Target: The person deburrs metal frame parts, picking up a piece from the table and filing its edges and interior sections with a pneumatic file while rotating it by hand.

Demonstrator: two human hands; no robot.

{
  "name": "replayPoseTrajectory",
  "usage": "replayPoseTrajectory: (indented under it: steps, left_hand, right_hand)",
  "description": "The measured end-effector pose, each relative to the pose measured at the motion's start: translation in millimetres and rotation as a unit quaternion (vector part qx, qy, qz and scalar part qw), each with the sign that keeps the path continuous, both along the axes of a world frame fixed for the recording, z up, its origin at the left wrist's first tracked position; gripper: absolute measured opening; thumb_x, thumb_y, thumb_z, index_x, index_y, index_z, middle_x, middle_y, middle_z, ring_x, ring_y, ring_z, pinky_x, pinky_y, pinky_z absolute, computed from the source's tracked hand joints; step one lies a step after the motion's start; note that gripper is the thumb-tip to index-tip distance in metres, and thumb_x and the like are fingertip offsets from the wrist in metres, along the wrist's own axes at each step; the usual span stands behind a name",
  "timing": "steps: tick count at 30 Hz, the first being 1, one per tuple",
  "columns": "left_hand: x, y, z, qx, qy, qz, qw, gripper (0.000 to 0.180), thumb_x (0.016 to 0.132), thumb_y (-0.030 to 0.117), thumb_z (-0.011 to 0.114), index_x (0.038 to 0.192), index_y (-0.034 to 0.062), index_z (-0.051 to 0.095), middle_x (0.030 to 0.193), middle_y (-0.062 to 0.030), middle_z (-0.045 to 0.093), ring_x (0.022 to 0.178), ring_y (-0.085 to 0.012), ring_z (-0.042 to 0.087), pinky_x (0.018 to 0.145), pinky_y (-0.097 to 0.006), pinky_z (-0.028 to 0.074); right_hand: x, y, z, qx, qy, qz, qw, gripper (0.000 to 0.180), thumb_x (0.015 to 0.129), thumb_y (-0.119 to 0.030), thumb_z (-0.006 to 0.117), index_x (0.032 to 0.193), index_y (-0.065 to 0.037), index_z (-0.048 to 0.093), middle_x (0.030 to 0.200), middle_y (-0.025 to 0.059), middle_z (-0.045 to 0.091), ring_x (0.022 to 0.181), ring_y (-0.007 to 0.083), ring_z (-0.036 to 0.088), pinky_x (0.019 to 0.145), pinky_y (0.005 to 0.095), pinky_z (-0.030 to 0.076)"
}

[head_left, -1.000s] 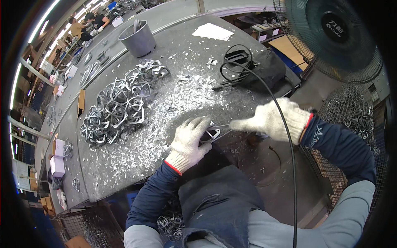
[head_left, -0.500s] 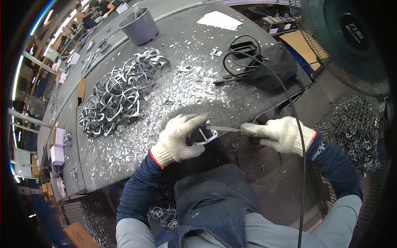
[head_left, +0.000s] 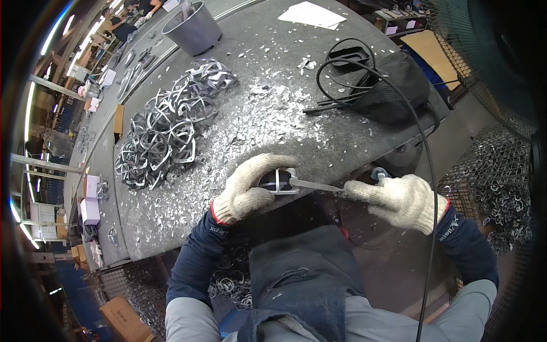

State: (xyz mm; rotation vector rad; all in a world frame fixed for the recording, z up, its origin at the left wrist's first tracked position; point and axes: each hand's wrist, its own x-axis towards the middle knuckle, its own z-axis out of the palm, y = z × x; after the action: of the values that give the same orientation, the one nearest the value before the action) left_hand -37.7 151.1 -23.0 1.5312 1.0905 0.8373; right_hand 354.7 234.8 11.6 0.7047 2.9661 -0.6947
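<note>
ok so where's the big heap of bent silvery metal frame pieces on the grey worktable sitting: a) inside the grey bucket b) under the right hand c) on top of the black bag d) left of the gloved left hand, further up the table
d: the heap of bent silvery metal frame pieces lies on the grey worktable up and to the left of the gloved left hand, apart from the grey bucket and the black bag.

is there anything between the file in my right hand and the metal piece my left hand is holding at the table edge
Nothing visible. The slim grey metal file runs straight from the gloved right hand to the small bent silver metal piece, which the gloved left hand holds at the edge of the grey shavings-strewn table. Its tip meets the piece.
</note>
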Motion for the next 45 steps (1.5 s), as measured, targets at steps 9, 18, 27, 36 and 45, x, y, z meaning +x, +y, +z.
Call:
replayPoseTrajectory:
  steps: [9,18,27,36,45]
  left_hand:
    - [15,-1,-6,-0.027,-0.012,0.075,0.997,0.091,0.089,0.062,0.076,0.148,-0.0065,0.069,0.122,-0.0091,0.074,0.113,-0.0181,0.071,0.102,-0.035,0.056]
    - [12,7,0,-0.028,-0.005,0.046,0.999,0.068,0.081,0.030,0.066,0.140,-0.0021,0.077,0.120,-0.0155,0.076,0.111,-0.0269,0.073,0.099,-0.041,0.057]
    - [10,12,-5,0.026,0.010,0.024,0.999,0.067,0.083,0.034,0.068,0.137,-0.0026,0.078,0.118,-0.0156,0.075,0.109,-0.0285,0.072,0.099,-0.042,0.055]
    - [8,9,-2,0.003,0.005,0.034,0.999,0.068,0.080,0.030,0.069,0.139,-0.0030,0.077,0.121,-0.0151,0.075,0.112,-0.0281,0.073,0.102,-0.041,0.056]
    - [8,5,-2,-0.011,-0.027,0.043,0.999,0.067,0.080,0.026,0.068,0.140,-0.0030,0.076,0.125,-0.0166,0.075,0.114,-0.0295,0.072,0.104,-0.042,0.056]
  right_hand:
    - [2,1,-12,0.022,0.019,-0.008,1.000,0.075,0.098,-0.021,0.082,0.167,-0.036,0.058,0.087,0.0168,0.071,0.069,0.0361,0.077,0.064,0.0448,0.067]
    - [1,7,-9,0.023,0.053,0.011,0.998,0.072,0.097,-0.019,0.080,0.164,-0.041,0.062,0.080,0.0115,0.067,0.061,0.0353,0.072,0.059,0.0450,0.064]
    - [-1,8,-13,0.024,0.060,0.037,0.997,0.072,0.096,-0.018,0.081,0.164,-0.034,0.063,0.082,0.0067,0.070,0.064,0.0313,0.073,0.059,0.0427,0.063]
    - [-3,1,0,-0.040,-0.008,0.003,0.999,0.073,0.097,-0.022,0.081,0.166,-0.032,0.061,0.086,0.0119,0.071,0.074,0.0334,0.076,0.069,0.0460,0.064]
    - [-3,0,0,-0.109,-0.037,-0.019,0.993,0.076,0.097,-0.018,0.080,0.169,-0.026,0.058,0.100,0.0127,0.078,0.088,0.0342,0.080,0.081,0.0462,0.067]
